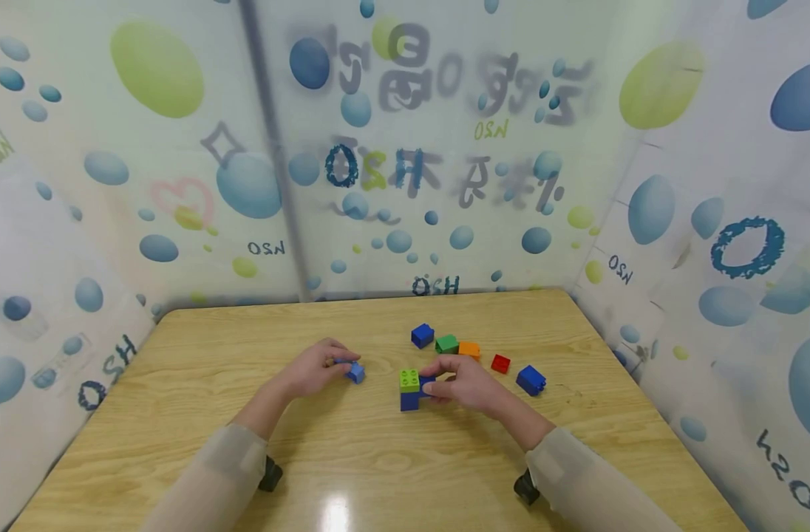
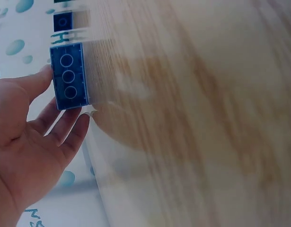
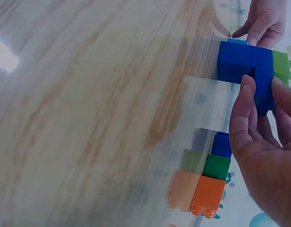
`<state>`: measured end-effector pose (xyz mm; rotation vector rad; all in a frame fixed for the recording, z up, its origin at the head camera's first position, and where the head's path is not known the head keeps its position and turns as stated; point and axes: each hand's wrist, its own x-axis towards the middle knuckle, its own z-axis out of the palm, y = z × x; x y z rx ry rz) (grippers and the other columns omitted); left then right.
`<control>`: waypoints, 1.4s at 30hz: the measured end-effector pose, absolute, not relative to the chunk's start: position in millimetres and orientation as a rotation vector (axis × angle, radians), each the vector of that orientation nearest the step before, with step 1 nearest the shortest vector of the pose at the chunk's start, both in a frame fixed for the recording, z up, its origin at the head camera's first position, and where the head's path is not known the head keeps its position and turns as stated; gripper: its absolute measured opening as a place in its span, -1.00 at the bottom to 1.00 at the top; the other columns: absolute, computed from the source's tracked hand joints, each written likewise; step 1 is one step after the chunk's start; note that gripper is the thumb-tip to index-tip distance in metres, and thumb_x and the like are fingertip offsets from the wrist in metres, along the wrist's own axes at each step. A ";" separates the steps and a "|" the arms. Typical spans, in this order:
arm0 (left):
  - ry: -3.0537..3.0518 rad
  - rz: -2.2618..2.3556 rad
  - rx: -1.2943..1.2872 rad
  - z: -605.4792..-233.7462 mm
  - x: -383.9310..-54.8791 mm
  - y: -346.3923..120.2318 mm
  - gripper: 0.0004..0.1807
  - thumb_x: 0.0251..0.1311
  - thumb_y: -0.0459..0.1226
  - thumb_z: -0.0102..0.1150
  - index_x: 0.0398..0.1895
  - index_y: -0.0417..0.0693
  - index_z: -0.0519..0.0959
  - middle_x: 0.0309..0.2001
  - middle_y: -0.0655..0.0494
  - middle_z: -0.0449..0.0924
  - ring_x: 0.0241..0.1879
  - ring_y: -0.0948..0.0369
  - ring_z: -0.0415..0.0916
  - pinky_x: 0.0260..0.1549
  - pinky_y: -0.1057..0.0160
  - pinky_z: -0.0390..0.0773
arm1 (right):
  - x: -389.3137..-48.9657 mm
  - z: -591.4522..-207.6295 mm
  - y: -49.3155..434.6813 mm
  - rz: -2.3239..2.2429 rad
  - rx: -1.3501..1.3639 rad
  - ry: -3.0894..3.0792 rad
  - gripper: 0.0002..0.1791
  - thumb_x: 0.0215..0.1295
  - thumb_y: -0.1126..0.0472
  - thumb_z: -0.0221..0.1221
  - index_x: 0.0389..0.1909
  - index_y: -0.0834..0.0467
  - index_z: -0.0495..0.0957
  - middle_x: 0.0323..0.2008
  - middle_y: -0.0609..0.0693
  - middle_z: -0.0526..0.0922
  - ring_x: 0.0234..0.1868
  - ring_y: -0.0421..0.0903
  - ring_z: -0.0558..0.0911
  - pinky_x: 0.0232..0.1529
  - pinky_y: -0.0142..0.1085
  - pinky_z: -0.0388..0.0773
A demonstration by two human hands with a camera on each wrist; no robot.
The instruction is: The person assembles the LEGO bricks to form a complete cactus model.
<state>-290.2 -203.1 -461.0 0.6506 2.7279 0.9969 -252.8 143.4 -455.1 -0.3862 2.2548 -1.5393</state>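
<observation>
Pale walls [image 1: 392, 258] printed with blue and green drops and mirrored lettering are seen behind the wooden surface [image 1: 352, 458]. Near the middle, a small stack is formed: a lower blue brick [image 3: 235, 61], a crosswise blue brick [image 3: 263, 80] and a lime-green brick [image 1: 409, 380] on top. The long axis of the crosswise brick is laid left to right, its overhang pointed rightward; that end is pinched by the right hand [image 1: 468, 384], presumably because the stack can be steadied there with the green studs left uncovered. To the left, a light-blue brick [image 1: 356, 372] is gripped between thumb and fingers by the left hand [image 1: 315, 369]. It is turned on its side, long axis roughly level, and its hollow underside is shown to the wrist camera. Five loose bricks [image 1: 469, 350] are spread beyond and rightward, probably kept within reach.
</observation>
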 end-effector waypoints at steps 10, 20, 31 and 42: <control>2.673 0.993 0.595 -464.6 -289.9 -208.5 -0.65 0.60 -0.15 0.28 0.26 -0.12 0.76 0.02 0.00 0.61 -0.04 0.15 0.46 -0.05 0.15 0.50 | -255.0 -456.4 143.2 -1.536 -0.375 2.259 -0.73 0.53 0.30 0.36 0.15 0.26 0.70 0.14 0.17 0.67 -0.09 -0.01 0.81 0.00 -0.13 0.85; 2.650 1.039 0.564 -465.7 -287.4 -206.2 -0.65 0.42 -0.07 0.49 0.09 -0.08 0.82 -0.01 0.02 0.67 -0.03 0.14 0.53 -0.03 0.16 0.59 | -254.3 -455.8 143.8 -1.536 -0.373 2.261 -0.74 0.52 0.29 0.36 0.14 0.26 0.70 0.13 0.17 0.67 -0.09 -0.01 0.80 0.01 -0.13 0.85; 2.631 1.128 0.604 -456.9 -279.8 -191.2 -0.68 0.57 -0.02 0.31 0.10 -0.04 0.72 0.02 0.06 0.77 -0.13 0.20 0.65 -0.15 0.17 0.72 | -254.6 -456.8 144.1 -1.550 -0.375 2.254 -0.76 0.52 0.29 0.36 0.12 0.23 0.71 0.12 0.16 0.68 -0.10 -0.01 0.81 0.00 -0.13 0.85; 2.608 1.249 0.695 -443.0 -266.8 -156.6 -0.55 0.54 -0.03 0.36 0.39 0.12 0.58 0.19 0.07 0.70 0.09 0.14 0.65 0.11 0.11 0.67 | -256.8 -458.6 144.9 -1.536 -0.378 2.264 -0.73 0.52 0.25 0.37 0.15 0.22 0.71 0.11 0.15 0.70 -0.13 0.00 0.81 -0.02 -0.14 0.85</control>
